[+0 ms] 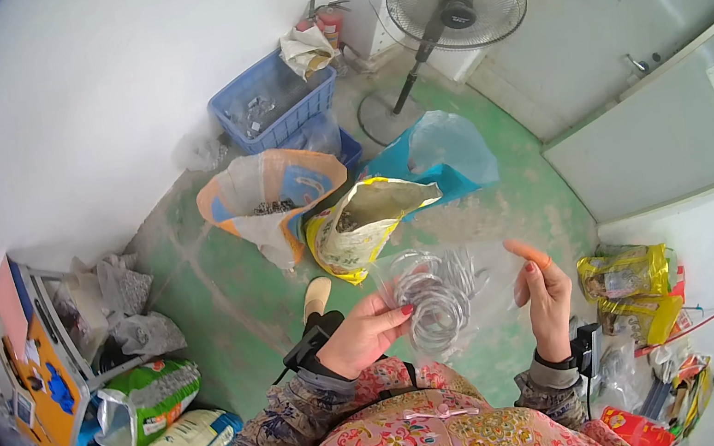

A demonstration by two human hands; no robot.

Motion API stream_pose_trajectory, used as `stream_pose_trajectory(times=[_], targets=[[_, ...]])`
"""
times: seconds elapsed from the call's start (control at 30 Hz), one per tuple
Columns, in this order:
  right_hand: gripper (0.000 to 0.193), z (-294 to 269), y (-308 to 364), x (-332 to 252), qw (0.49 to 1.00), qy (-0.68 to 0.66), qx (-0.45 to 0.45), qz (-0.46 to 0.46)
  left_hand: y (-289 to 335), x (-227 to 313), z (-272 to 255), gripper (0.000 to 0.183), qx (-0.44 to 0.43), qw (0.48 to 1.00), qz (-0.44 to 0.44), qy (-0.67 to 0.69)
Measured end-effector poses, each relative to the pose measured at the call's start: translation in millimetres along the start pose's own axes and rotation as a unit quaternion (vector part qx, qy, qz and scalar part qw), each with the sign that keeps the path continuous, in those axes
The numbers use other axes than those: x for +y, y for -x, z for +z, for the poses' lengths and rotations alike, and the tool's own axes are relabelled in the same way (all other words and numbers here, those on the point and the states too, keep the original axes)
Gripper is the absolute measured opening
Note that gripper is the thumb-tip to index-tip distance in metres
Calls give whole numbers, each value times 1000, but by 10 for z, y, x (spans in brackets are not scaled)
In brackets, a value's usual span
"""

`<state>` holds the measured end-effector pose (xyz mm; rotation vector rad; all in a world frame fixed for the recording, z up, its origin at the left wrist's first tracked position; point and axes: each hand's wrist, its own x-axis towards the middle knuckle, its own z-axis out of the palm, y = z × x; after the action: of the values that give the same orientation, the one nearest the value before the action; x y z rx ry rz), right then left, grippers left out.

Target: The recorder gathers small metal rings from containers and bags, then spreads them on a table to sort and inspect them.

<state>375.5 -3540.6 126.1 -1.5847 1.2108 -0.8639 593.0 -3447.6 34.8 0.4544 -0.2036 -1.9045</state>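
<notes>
A clear plastic bag with shiny, translucent rings or coils in it hangs in front of my body. My left hand is closed on its left side, thumb over the coils and the other fingers partly behind. At the bag's right edge, my right hand has the film between thumb and index finger. An orange finger cot covers that index fingertip. The exact kind of the coiled pieces is hard to make out through the film.
Ahead on the green floor stand an orange-and-white sack, a yellow-and-white sack and a blue bag. Behind them are a blue crate and a standing fan. Packed bags lie left, yellow packages right.
</notes>
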Motion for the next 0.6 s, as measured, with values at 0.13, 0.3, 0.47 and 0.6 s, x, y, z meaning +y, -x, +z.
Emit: stream_pose_trajectory(times=[0.13,0.3,0.47,0.6], targets=[[29,-18,58,-88,999,12,-32,-34,146,-204,-27,48,-11,999,33,12],[26,308,26,-421,991,-17,-98,-84,353,-350,13,41,-55,969,112,212],[15,1467,538,-907,682,207,-397,-579,495,-401,-179,45,50,928,291,226],[19,1834,1142,-784,618,143,-441,-635,1119,-209,-305,56,81,865,432,244]])
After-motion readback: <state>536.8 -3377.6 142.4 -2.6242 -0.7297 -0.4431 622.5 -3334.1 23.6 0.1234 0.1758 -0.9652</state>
